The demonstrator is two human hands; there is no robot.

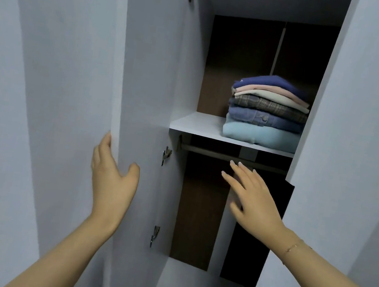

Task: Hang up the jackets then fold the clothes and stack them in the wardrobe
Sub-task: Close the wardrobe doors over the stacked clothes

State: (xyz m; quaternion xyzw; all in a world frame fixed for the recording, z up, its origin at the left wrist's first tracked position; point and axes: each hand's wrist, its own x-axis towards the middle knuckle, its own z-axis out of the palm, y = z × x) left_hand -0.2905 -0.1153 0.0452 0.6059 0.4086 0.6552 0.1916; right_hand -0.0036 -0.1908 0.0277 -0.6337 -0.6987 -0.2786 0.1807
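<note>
Left hand [113, 178] on the edge of the open wardrobe door [147, 87], right hand [254, 198] held open in front of the wardrobe.

The left hand's fingers reach round the door's outer edge while the thumb lies on its inner face. The right hand's fingers are straight and spread, holding nothing, just below the hanging rail [209, 152]. A stack of folded clothes [266, 113] sits on the white shelf [196, 124] above the rail, at the right side, with a dark blue piece on top and a light blue one at the bottom. A thin bracelet [292, 247] circles the right wrist.
</note>
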